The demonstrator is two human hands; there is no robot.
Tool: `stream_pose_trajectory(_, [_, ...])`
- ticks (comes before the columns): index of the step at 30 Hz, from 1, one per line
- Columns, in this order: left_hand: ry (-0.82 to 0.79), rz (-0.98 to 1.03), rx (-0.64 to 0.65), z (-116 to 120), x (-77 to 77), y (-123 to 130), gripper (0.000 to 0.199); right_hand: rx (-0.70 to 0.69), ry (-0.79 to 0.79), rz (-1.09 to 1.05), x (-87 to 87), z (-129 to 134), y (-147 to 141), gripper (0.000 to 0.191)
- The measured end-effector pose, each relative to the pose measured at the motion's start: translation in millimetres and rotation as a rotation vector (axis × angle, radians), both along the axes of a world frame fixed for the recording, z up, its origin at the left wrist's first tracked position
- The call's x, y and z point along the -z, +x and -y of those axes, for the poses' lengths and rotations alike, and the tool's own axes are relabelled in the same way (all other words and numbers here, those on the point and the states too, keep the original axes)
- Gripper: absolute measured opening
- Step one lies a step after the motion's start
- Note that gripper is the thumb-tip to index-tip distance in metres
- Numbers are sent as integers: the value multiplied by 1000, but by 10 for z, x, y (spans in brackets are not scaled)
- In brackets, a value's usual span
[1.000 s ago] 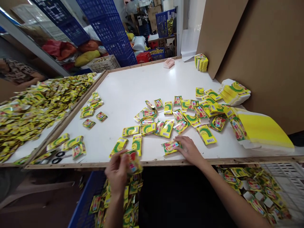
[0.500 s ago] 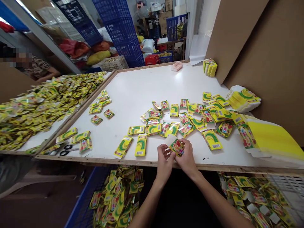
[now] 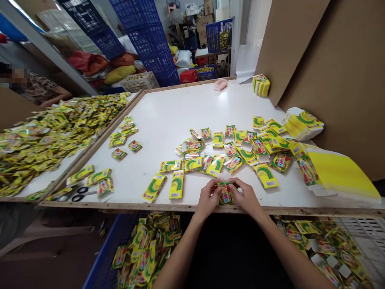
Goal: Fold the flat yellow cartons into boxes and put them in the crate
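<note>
A small green, yellow and red box (image 3: 225, 195) is upright between my hands at the front edge of the white table (image 3: 162, 116). My left hand (image 3: 208, 197) grips its left side, and my right hand (image 3: 245, 196) grips its right side, with fingers and thumbs near its top. Just beyond my hands lie several similar boxes, one of them a yellow box (image 3: 266, 176) to the right. Two more yellow boxes stand out at the left, one of them a barcoded box (image 3: 176, 184).
Black-handled scissors (image 3: 80, 194) lie at the left front. Stacks of flat cartons (image 3: 337, 170) are at the right. Below the edge are a blue crate (image 3: 102, 249) and a white crate (image 3: 357, 233) with boxes. A person (image 3: 45, 88) sits behind the heap (image 3: 69, 132) at left.
Both hands have turned the box upright; its white top flap no longer shows. My right hand has moved slightly right, its fingers now at the box's top. The view has shifted a little.
</note>
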State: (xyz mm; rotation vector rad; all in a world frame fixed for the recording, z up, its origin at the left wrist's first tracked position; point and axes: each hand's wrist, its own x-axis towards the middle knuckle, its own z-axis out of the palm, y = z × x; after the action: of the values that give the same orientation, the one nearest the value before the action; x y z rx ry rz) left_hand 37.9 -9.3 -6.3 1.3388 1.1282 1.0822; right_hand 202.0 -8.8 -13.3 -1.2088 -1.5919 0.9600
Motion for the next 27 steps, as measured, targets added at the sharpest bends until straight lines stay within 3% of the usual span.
stream_pose_trajectory(4, [67,-22,-62,-53,-15,43,19,78,76,-35,-8,-125,1,20])
stream_pose_trajectory(8, [109,58,-95,-59,-55,79,29,83,84,-137,4,-118,2,23])
stream_pose_trajectory(11, [130,-6,-90,-37,-83,75,18,29,149,-91,4,-64,1,16])
stream_pose_trajectory(14, [122,-34,-116,-18,-97,77,14,61,171,-72,1,-27,-21,15])
stream_pose_trajectory(21, [14,1,-214,-96,-100,143,17,132,60,-5,-103,-101,-39,19])
stream_pose_trajectory(27, [-39,82,-178,-159,-98,130,15,78,-37,-49,-138,-158,-12,18])
